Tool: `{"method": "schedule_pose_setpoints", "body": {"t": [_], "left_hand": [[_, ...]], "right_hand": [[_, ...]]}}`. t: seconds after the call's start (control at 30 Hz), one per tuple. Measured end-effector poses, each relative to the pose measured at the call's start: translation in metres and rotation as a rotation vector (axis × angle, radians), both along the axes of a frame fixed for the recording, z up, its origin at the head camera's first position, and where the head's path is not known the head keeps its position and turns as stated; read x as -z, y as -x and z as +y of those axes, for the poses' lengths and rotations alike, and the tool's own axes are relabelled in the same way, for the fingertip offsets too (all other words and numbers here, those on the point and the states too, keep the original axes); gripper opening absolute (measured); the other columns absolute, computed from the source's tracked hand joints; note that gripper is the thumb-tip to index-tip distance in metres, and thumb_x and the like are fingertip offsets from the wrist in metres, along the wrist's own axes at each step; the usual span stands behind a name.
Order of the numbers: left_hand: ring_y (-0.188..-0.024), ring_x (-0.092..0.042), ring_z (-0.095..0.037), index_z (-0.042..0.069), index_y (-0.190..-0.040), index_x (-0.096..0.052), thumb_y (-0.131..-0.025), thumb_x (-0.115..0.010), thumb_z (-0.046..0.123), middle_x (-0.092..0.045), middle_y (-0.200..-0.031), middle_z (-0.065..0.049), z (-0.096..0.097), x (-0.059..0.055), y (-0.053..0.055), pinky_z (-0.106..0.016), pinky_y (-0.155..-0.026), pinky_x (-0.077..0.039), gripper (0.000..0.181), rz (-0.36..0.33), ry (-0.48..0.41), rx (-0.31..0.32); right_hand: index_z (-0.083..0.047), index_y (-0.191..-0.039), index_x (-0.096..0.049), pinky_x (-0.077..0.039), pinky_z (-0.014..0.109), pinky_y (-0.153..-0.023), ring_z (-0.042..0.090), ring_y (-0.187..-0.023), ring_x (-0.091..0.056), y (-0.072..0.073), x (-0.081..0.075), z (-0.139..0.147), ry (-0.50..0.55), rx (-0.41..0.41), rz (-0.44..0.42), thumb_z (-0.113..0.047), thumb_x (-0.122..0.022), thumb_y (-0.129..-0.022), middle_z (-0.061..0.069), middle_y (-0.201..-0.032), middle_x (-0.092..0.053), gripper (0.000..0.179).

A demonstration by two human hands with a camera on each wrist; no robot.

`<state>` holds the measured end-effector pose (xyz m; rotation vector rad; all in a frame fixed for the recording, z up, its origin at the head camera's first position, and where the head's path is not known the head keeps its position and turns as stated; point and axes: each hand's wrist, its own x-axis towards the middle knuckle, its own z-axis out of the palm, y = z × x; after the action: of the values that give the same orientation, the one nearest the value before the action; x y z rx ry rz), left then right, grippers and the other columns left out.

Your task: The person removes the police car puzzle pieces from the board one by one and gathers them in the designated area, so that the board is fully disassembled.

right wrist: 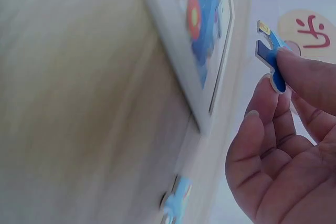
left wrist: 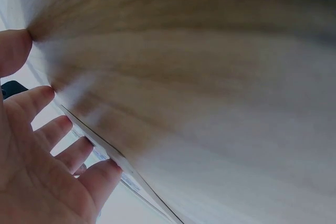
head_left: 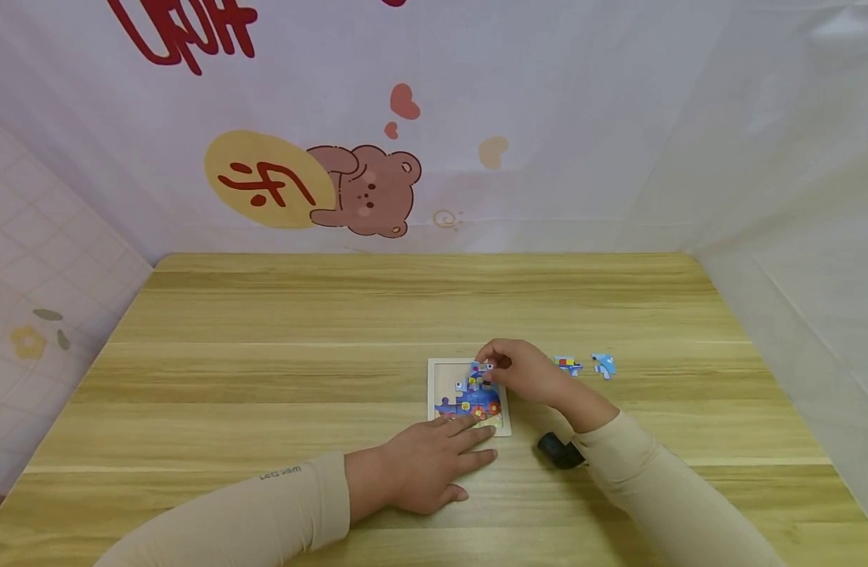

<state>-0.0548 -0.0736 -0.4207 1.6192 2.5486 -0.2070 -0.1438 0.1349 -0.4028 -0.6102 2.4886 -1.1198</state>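
A square puzzle tray [head_left: 431, 390] with a pale rim lies on the table, partly filled with blue picture pieces [head_left: 476, 402]. My left hand [head_left: 434, 461] rests along its near edge, fingers straight and spread, fingertips over the lower pieces. In the left wrist view the fingertips [left wrist: 113, 165] meet the tray's rim [left wrist: 152, 195]. My right hand [head_left: 522, 370] is over the tray's upper right part. Between thumb and fingers it pinches a blue puzzle piece [right wrist: 270, 59], held tilted above the tray in the right wrist view.
Two loose puzzle pieces lie right of the tray, one with red and yellow marks [head_left: 567, 364] and a light-blue one [head_left: 604, 365]. A black rounded object [head_left: 558, 451] shows under the right wrist. A white printed curtain [head_left: 547, 197] stands behind the wooden table [head_left: 299, 315].
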Motion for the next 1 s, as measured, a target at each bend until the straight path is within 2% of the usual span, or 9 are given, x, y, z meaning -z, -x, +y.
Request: {"method": "schedule_pose_setpoints", "body": {"t": [0.47, 1.0], "left_hand": [[-0.144, -0.027, -0.021, 0.027, -0.149, -0.038, -0.097, -0.046, 0.050, -0.029, -0.157, 0.001, 0.001, -0.001, 0.000, -0.033, -0.112, -0.031, 0.058, -0.042, 0.010, -0.012], [-0.143, -0.029, -0.023, 0.025, -0.149, -0.039, -0.097, -0.047, 0.050, -0.032, -0.156, -0.001, 0.000, 0.000, 0.000, -0.034, -0.111, -0.032, 0.058, -0.009, -0.005, -0.003]], "right_hand": [[-0.002, -0.100, -0.066, -0.044, 0.029, -0.069, 0.018, -0.079, -0.049, -0.002, 0.002, 0.031, 0.006, 0.049, -0.025, -0.001, -0.064, -0.089, 0.003, -0.086, -0.054, 0.011], [-0.002, -0.095, -0.067, -0.041, 0.024, -0.065, 0.016, -0.076, -0.047, -0.008, 0.003, 0.059, -0.030, 0.048, -0.013, 0.000, -0.068, -0.087, 0.001, -0.081, -0.053, 0.009]]}}
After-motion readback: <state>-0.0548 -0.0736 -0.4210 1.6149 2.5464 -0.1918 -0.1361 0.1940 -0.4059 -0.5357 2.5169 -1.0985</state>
